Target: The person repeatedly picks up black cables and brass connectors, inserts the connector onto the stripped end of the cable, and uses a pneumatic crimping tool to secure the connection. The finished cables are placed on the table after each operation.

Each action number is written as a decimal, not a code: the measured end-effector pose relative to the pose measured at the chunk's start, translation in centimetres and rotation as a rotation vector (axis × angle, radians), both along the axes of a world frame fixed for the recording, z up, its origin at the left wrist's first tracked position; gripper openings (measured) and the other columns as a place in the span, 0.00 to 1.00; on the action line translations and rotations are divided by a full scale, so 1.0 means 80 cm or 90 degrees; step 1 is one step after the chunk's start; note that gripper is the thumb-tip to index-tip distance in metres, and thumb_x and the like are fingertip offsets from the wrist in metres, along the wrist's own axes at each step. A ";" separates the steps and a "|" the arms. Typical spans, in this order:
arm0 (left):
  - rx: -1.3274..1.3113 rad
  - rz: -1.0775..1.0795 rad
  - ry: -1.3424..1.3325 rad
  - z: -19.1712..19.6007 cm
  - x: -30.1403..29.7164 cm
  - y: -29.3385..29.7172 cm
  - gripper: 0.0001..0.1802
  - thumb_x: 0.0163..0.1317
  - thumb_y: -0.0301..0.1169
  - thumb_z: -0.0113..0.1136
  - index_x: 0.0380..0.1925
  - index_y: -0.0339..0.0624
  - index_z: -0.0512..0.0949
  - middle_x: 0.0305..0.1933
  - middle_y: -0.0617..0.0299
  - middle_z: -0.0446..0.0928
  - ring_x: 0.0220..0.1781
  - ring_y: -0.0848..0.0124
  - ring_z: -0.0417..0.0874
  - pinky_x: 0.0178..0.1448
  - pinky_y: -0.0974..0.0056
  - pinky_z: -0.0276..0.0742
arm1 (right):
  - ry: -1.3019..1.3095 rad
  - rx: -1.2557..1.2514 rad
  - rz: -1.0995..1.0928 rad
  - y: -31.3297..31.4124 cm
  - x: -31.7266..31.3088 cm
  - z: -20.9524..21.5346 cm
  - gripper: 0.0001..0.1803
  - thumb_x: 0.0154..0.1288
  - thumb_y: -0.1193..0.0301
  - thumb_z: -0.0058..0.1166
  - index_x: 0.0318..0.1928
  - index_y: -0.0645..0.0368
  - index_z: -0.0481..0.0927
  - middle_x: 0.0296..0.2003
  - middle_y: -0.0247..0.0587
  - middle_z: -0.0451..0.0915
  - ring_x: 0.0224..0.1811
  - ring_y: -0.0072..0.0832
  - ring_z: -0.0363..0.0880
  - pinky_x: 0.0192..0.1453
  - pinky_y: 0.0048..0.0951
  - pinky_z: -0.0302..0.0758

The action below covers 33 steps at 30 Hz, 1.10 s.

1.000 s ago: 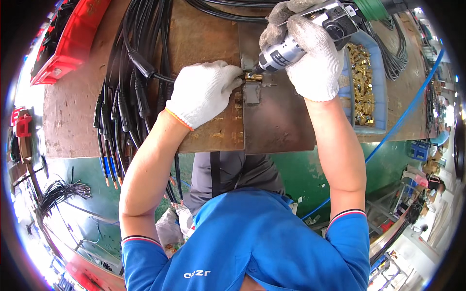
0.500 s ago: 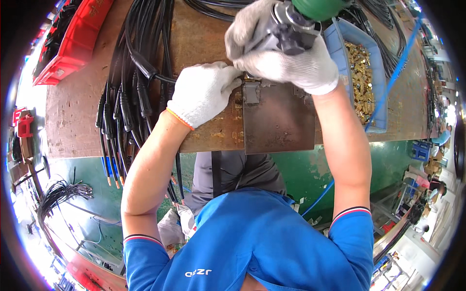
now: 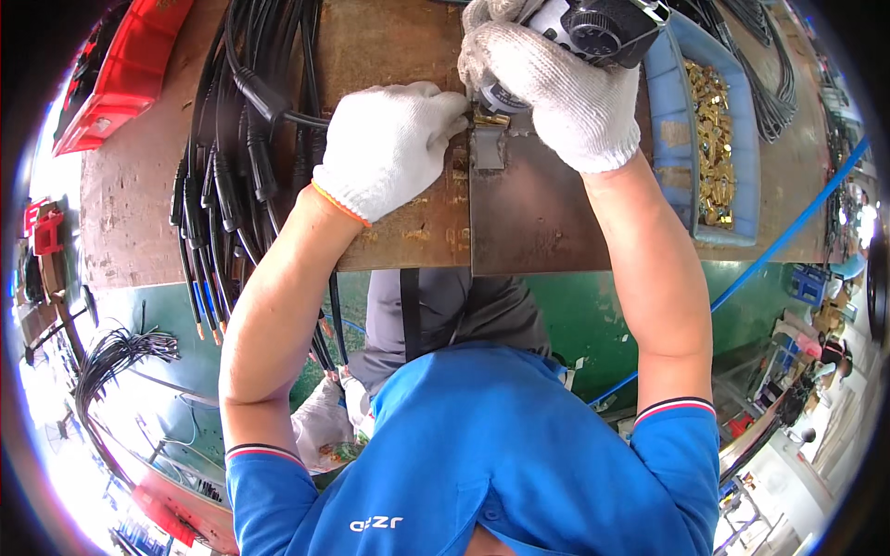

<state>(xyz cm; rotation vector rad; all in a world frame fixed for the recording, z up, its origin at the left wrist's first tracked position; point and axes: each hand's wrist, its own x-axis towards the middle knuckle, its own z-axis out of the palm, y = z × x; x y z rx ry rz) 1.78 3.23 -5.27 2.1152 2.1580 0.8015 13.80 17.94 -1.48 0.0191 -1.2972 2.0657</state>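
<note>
My left hand (image 3: 391, 139), in a white knit glove, is closed at the left edge of a dark metal plate (image 3: 538, 218). A black cable (image 3: 306, 120) with a thick sleeve runs from the left into that hand; its far end is hidden by the fingers. Just right of the fingertips, a small brass fitting (image 3: 492, 120) lies at the plate's far edge. My right hand (image 3: 565, 88), also gloved, is wrapped round a silver-and-black power tool (image 3: 593, 35). The tool's nose points down close to the brass fitting; whether they touch I cannot tell.
A blue bin (image 3: 681, 139) of brass fittings stands right of the plate. Black cables (image 3: 246, 167) hang over the table's front edge at left. A red bin (image 3: 120, 79) is at the far left. A blue hose (image 3: 788, 246) crosses at right.
My right hand has turned and lowered the tool toward the brass fitting, and its green part has left the view. My left hand stays beside the fitting. The whole view has shifted slightly.
</note>
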 end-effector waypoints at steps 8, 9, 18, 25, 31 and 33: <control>-0.008 0.007 -0.001 0.000 -0.002 0.001 0.08 0.69 0.36 0.63 0.43 0.50 0.88 0.37 0.55 0.86 0.38 0.49 0.89 0.44 0.48 0.84 | -0.072 0.060 -0.021 -0.010 0.010 0.016 0.17 0.59 0.88 0.66 0.45 0.60 0.79 0.38 0.38 0.83 0.40 0.25 0.84 0.47 0.30 0.82; -0.011 0.011 0.001 0.000 -0.003 0.000 0.09 0.69 0.36 0.63 0.44 0.51 0.88 0.37 0.55 0.86 0.39 0.49 0.89 0.44 0.48 0.84 | -0.080 0.073 -0.016 -0.013 0.006 0.022 0.16 0.59 0.87 0.67 0.45 0.60 0.79 0.38 0.37 0.83 0.39 0.24 0.84 0.47 0.28 0.82; -0.085 0.018 -0.010 0.019 -0.004 -0.003 0.12 0.70 0.36 0.64 0.49 0.47 0.88 0.44 0.51 0.87 0.47 0.48 0.89 0.51 0.49 0.84 | -0.026 0.124 -0.127 0.018 0.045 0.130 0.09 0.68 0.76 0.60 0.48 0.58 0.79 0.41 0.46 0.85 0.35 0.32 0.86 0.43 0.40 0.88; -0.057 -0.005 -0.074 0.073 -0.002 -0.016 0.13 0.70 0.34 0.65 0.51 0.45 0.88 0.40 0.50 0.85 0.44 0.49 0.89 0.48 0.50 0.83 | -0.199 0.037 -0.385 0.164 0.196 0.145 0.11 0.71 0.62 0.66 0.40 0.58 0.85 0.28 0.38 0.83 0.27 0.32 0.82 0.35 0.35 0.82; 0.014 -0.043 -0.102 0.080 0.000 -0.021 0.10 0.69 0.35 0.66 0.44 0.44 0.89 0.36 0.50 0.85 0.39 0.48 0.88 0.45 0.49 0.84 | -0.587 0.060 -0.549 0.200 0.260 0.063 0.11 0.68 0.63 0.72 0.41 0.52 0.84 0.27 0.29 0.81 0.21 0.24 0.76 0.25 0.32 0.73; -0.039 -0.065 -0.118 0.084 0.001 -0.019 0.11 0.69 0.32 0.67 0.47 0.42 0.88 0.37 0.49 0.85 0.42 0.47 0.88 0.46 0.50 0.83 | -0.629 0.152 -0.613 0.227 0.294 0.027 0.14 0.63 0.65 0.75 0.43 0.57 0.85 0.29 0.33 0.82 0.24 0.24 0.77 0.30 0.33 0.76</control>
